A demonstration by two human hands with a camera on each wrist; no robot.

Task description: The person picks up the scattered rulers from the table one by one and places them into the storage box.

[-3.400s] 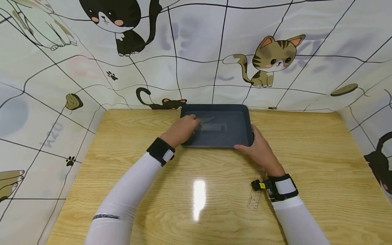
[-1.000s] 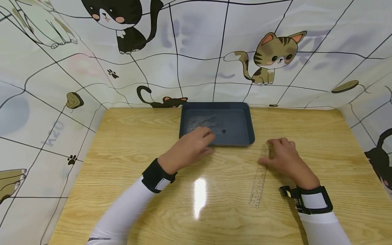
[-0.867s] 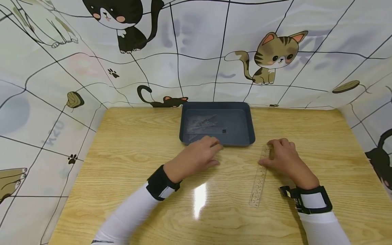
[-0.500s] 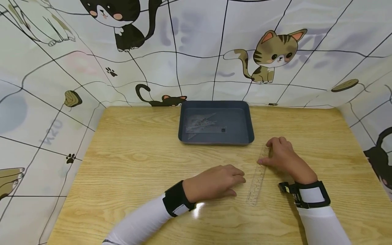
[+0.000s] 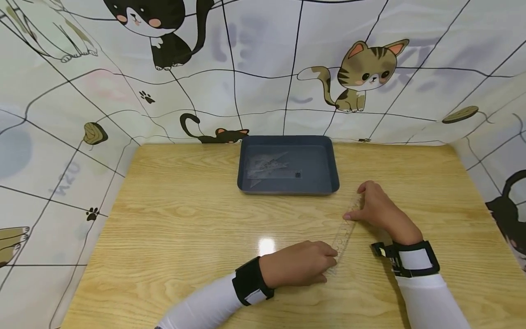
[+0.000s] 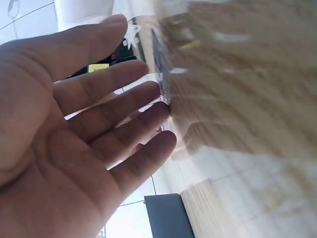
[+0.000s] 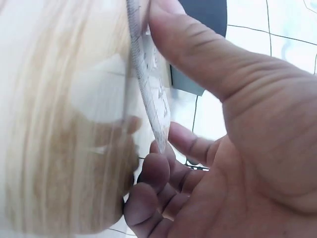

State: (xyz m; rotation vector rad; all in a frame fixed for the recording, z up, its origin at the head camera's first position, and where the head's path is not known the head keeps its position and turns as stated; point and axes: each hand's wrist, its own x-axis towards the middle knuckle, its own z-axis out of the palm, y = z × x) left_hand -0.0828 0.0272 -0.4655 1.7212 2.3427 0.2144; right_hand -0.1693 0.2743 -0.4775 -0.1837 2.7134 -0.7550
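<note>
A clear plastic ruler [image 5: 345, 232] with cut-out shapes lies slanted on the wooden table. My right hand [image 5: 380, 209] grips its far end, thumb on one side and fingers on the other; the right wrist view shows the ruler [image 7: 143, 69] edge-on between them. At the near end is my left hand [image 5: 302, 263], its fingertips right at the ruler and partly covering that end. The left wrist view has those fingers [image 6: 129, 124] nearly straight, with the thumb held apart from them.
A dark blue-grey tray [image 5: 318, 160] stands at the table's back edge, against the cat-patterned cloth [image 5: 263, 91]. Several clear plastic pieces [image 5: 267, 167], flat and partly triangular, lie in its left half.
My left hand has left the tray and moved toward me and right to the ruler's near end. My right hand went from the tray's corner to grip the ruler, which has turned slightly.
</note>
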